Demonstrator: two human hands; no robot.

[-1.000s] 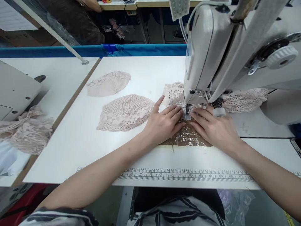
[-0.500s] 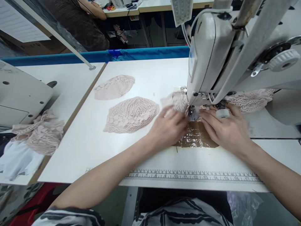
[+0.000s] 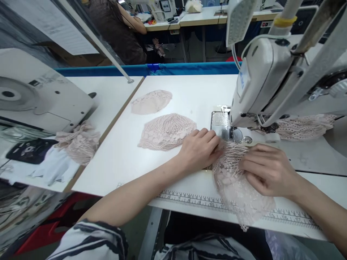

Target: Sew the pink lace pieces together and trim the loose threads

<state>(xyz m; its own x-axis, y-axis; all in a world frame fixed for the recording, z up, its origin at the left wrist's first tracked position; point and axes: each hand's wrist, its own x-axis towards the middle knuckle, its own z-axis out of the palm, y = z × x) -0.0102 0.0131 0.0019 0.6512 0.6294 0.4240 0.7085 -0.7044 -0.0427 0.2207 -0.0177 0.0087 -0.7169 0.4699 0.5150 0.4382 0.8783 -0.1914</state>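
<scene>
White table (image 3: 116, 159): lace (image 3: 244, 195) partly hidden by hands (image 3: 199, 150).

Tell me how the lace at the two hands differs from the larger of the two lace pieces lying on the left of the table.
The front lace crosses the printed ruler and hangs past the table edge; the larger left lace lies behind the ruler, wholly on the table. The front lace runs toward the person, while the left lace spreads sideways. Both are pale pink and openwork.
</scene>
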